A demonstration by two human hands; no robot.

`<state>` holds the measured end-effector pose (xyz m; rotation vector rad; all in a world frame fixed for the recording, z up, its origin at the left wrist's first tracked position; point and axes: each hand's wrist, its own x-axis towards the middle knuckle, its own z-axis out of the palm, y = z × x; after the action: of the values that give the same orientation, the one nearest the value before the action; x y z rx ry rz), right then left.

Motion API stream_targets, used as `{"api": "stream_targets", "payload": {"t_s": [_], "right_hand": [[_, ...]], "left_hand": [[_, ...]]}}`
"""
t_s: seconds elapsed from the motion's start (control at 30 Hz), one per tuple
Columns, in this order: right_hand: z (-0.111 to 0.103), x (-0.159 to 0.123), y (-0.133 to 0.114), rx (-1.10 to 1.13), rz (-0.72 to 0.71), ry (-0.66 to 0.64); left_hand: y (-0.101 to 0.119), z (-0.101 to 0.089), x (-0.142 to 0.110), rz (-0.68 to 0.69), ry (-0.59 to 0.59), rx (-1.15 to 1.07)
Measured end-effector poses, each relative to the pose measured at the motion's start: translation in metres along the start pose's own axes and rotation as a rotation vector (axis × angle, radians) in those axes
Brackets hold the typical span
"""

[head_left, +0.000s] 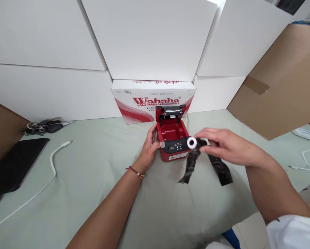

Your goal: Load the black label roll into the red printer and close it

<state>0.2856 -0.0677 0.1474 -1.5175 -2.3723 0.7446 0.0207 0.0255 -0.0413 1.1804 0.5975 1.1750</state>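
Observation:
A small red label printer [172,133] stands on the cloth with its lid [171,112] raised and its red inner bay exposed. My left hand [150,147] grips the printer's left side, thumb on the front corner by the black button panel [177,145]. Just right of the printer, my right hand [219,143] is closed around a black ribbon roll with a white core [192,142]. One black strip [189,169] hangs from the roll in front of the printer. A second black strip [220,170] shows below the right hand; whether it joins the roll is hidden.
Behind the printer leans a white and red Wahaha carton [155,100], backed by white boxes [152,38]. A cardboard box [276,79] stands at right. On the left are keys [49,126], a black tablet-like slab [17,166] and a white cable [52,164]. Another white cable [304,157] lies far right.

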Motion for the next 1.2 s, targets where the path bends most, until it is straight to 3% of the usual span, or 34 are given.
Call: {"api": "stream_targets", "payload": {"t_s": [0.1, 0.27, 0.4, 0.6, 0.77, 0.9, 1.0, 1.2], "right_hand": [[-0.003, 0.046, -0.020, -0.271, 0.100, 0.068], [0.023, 0.115, -0.040, -0.602, 0.283, -0.141], [0.038, 0.135, -0.044, -0.630, 0.318, -0.185], [0.049, 0.150, -0.027, -0.598, 0.309, -0.137], [0.049, 0.121, -0.013, -0.458, 0.140, -0.027], [0.075, 0.060, 0.000, -0.252, -0.233, 0.433], [0.108, 0.024, 0.015, -0.339, -0.412, 0.598], [0.151, 0.011, 0.038, -0.408, -0.427, 0.733]], "left_hand": [[0.001, 0.002, 0.000, -0.012, 0.015, -0.011], [-0.001, 0.003, 0.002, -0.012, 0.023, -0.019], [-0.004, 0.002, 0.003, -0.019, 0.003, -0.006], [-0.002, 0.003, 0.003, -0.043, 0.005, -0.017], [0.000, 0.004, 0.001, -0.041, -0.004, -0.030], [-0.002, 0.003, 0.002, -0.029, -0.004, -0.044], [-0.002, 0.002, 0.003, -0.022, 0.004, -0.059], [0.004, 0.001, 0.001, 0.003, 0.032, 0.001]]}}
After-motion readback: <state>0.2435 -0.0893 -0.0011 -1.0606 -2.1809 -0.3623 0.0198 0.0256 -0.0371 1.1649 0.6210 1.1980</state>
